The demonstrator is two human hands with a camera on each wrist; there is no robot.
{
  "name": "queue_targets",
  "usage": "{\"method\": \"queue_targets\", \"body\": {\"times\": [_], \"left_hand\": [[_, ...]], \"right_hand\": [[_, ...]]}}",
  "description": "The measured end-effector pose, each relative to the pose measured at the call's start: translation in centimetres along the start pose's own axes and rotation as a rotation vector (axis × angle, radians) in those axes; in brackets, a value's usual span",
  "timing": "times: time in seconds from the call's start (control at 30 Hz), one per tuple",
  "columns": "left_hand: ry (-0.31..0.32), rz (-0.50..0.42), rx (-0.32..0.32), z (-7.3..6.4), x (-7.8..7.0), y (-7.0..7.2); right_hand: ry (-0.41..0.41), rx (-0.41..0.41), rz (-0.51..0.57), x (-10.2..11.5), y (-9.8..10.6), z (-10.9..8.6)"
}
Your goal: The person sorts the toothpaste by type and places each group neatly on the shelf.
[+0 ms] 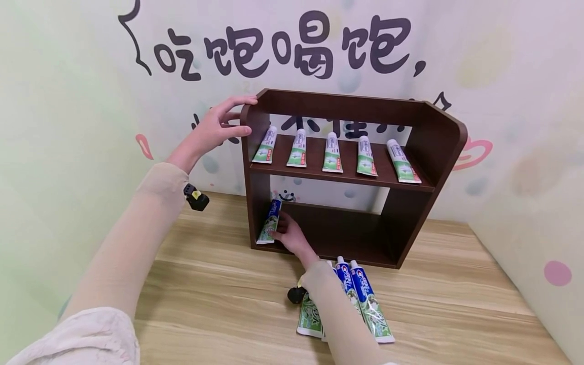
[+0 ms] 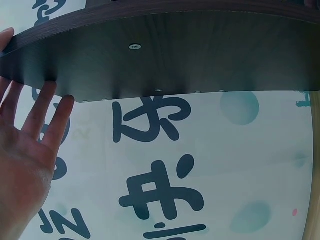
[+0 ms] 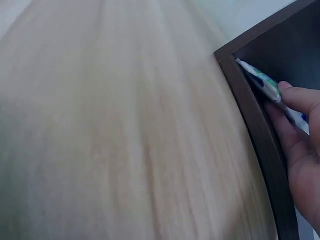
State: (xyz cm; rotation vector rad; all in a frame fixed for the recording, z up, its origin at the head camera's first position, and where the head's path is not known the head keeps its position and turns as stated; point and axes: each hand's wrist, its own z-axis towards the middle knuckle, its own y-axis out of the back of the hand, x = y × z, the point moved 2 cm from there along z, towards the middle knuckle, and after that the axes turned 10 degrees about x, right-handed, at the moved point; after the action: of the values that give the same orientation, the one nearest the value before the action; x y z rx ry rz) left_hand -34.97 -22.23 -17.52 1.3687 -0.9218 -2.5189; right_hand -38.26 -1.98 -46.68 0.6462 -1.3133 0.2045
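A dark brown two-tier shelf (image 1: 319, 178) stands on the table. My left hand (image 1: 219, 126) holds its left side panel near the top; in the left wrist view, the thumb is at one edge and the fingertips at the other. Inside the lower tier, my right hand (image 1: 292, 234) pinches a blue and green toothpaste tube (image 1: 269, 223) beside the left wall. That tube leans with its cap end up and back. In the right wrist view, thumb and fingers lie on either side of the tube (image 3: 265, 82). Several similar tubes (image 1: 371, 304) lie on the table before the shelf, partly hidden by my right forearm.
Several green and white toothpaste tubes (image 1: 332, 153) stand in a spaced row on the upper tier. Behind the shelf is a wall (image 1: 91, 76) with large black characters. The wood-grain table (image 1: 205, 284) extends in front and to both sides.
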Motion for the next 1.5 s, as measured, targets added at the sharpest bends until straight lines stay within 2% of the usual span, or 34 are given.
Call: {"method": "queue_targets", "body": {"times": [0.13,0.47,0.7,1.03,1.5], "left_hand": [[-0.002,-0.002,-0.001,0.06,0.03,0.03],[-0.004,-0.006,-0.001,0.13,0.10,0.10],[-0.009,-0.018,0.005,0.09,0.19,0.10],[-0.008,-0.005,0.005,0.17,0.18,0.20],[0.017,0.007,0.011,0.16,0.21,0.13]], "right_hand": [[0.014,0.013,-0.037,0.04,-0.03,-0.06],[-0.022,-0.036,-0.127,0.40,-0.44,-0.43],[-0.017,-0.033,-0.182,0.39,-0.31,-0.64],[-0.011,-0.039,-0.143,0.25,0.17,-0.60],[-0.035,-0.008,-0.191,0.24,0.19,-0.97]]}}
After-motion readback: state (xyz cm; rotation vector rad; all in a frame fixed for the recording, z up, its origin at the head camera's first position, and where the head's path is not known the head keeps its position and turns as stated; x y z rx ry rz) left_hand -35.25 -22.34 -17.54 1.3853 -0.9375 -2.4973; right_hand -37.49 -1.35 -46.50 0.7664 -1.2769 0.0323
